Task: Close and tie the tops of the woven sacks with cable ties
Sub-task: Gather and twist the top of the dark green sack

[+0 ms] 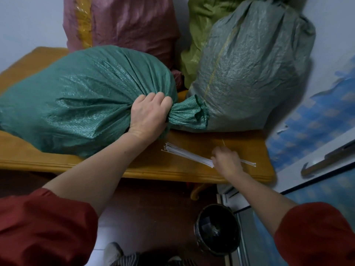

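A yellow-orange wooden worktop (149,167) with a rounded front edge fills the middle of the view, set into a corner of pale walls (28,22). A full green sack (82,100) lies on its side across the worktop, its gathered top pointing right. The left hand (148,114) is wrapped tightly round the bunched neck, and the loose frill of weave (190,116) fans out past the fingers and touches the base of a grey-green sack (253,70) that stands upright at the right end of the worktop. Behind them a pink sack (124,24) with a yellow stripe and an olive sack (201,25) stand against the back wall.

A bundle of white cable ties (184,153) lies flat on bare wood near the front edge, just below the green sack's neck. The right hand (226,160) rests over the right part of the bundle with its fingers curled down, but it is blurred and its grip on a tie cannot be made out.

Both forearms are bare, with red sleeves (42,227) pushed up. To the right a surface with a blue pattern (311,127) runs beside the worktop, with a metal handle (326,162) on a pale strip below it. Under the worktop's right corner a dark round bin (217,229) stands on the floor (153,208), which is dark red-brown with a paler patch nearer the person.
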